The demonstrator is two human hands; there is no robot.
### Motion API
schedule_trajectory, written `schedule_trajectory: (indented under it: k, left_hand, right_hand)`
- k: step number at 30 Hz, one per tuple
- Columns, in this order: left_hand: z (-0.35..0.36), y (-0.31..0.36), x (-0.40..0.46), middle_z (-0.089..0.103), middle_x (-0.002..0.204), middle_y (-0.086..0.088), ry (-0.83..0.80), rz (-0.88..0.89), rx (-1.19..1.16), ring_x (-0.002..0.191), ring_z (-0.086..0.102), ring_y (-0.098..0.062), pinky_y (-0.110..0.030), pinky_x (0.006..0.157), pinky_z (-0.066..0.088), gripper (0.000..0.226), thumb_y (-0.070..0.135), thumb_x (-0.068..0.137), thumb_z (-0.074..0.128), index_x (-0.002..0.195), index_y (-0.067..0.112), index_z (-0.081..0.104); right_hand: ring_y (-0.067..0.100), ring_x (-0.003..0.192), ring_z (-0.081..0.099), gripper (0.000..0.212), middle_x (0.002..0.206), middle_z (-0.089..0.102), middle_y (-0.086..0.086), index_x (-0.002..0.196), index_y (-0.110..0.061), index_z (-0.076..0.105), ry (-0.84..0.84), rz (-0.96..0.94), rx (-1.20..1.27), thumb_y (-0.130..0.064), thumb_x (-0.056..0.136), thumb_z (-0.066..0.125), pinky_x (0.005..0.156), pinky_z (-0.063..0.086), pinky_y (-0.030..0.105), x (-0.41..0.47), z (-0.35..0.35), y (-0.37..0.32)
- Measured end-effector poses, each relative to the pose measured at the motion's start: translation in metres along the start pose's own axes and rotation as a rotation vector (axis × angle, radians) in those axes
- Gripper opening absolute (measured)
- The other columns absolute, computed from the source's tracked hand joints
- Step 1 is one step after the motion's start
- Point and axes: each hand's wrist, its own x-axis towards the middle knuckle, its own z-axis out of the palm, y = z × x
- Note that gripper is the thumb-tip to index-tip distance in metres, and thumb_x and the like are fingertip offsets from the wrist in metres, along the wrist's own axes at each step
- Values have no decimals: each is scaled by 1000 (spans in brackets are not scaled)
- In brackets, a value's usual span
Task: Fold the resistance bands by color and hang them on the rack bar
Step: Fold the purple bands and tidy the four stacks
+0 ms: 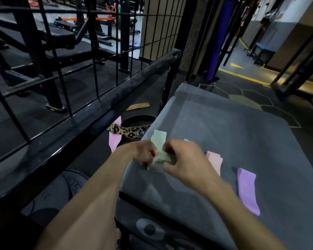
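Observation:
A pale green resistance band (159, 139) is pinched between both hands over the left edge of a grey padded box (242, 127). My left hand (143, 152) grips its lower folded part, and my right hand (184, 159) holds the fold from the right. On the box lie a light pink band (215, 160) and a purple band (247, 190), both flat. Another pink band (114, 139) hangs beside the box, left of it. A thick black rack bar (98, 109) runs diagonally on the left.
A leopard-print lifting belt (132, 129) and a tan leather strip (137, 106) lie on the dark floor between the bar and the box. Black wire grid fencing (94, 51) stands behind the bar. Weight plates lie at lower left.

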Motion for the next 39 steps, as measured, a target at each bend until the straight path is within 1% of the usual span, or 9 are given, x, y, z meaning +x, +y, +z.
schedule_trajectory:
  k: [6,9,15,21,25,30,32,36,39]
  left_hand:
    - [-7,-8,0,74,70,-2,130,-227,-382,62,69,-19,-24,54,52,24,3,95,51,101,13,72]
    - [-6,-8,4,74,79,-10,124,-317,-467,67,69,-23,-23,48,50,26,3,97,46,110,1,69]
    - [-4,-3,12,71,77,-16,226,-405,-452,56,61,-23,-21,42,46,30,6,96,44,106,-9,68]
    - [-2,1,15,74,84,-26,274,-382,-419,60,62,-29,-28,49,49,33,8,95,41,98,-12,67]
    - [1,2,17,68,64,-13,289,-380,-286,37,54,-19,-27,48,49,28,16,97,47,94,-4,66]
    - [-2,5,14,64,56,-10,242,-402,-259,30,51,-15,-21,40,46,24,10,97,47,90,-4,65]
    - [-2,6,12,65,58,-12,239,-407,-263,33,53,-18,-23,43,48,24,10,96,47,93,-4,66]
    - [-4,7,9,66,62,-13,204,-417,-292,40,54,-20,-26,47,49,25,8,98,46,103,-5,67]
    - [-4,5,10,74,92,-24,161,-423,-322,58,59,-28,-32,56,51,25,6,98,47,108,-4,67]
  right_hand:
    - [11,74,63,22,80,69,-6,90,-18,69,-220,110,114,-17,73,83,65,50,24,94,-14,54]
    - [11,73,65,18,81,72,-4,89,-19,71,-308,130,125,-16,74,80,68,54,28,132,4,76]
    - [10,67,57,21,73,61,-8,88,-18,68,-361,124,49,-25,72,80,58,44,25,179,42,103]
    - [14,85,65,29,96,68,-4,94,-24,66,-400,220,35,-41,74,77,73,54,31,188,73,117]
    - [15,94,63,31,107,66,-4,103,-28,64,-462,253,39,-44,78,72,84,54,32,192,76,117]
    - [15,86,64,21,102,67,-1,95,-24,62,-497,241,86,-36,82,74,65,54,26,194,68,115]
    - [16,84,65,18,99,68,0,93,-23,63,-493,222,95,-33,83,75,63,55,26,196,66,115]
    - [17,90,67,15,94,69,-4,87,-26,65,-513,183,39,-31,78,77,77,57,32,200,61,112]
    - [15,90,66,21,97,68,-5,88,-29,65,-552,193,42,-30,73,80,70,54,29,199,60,110]
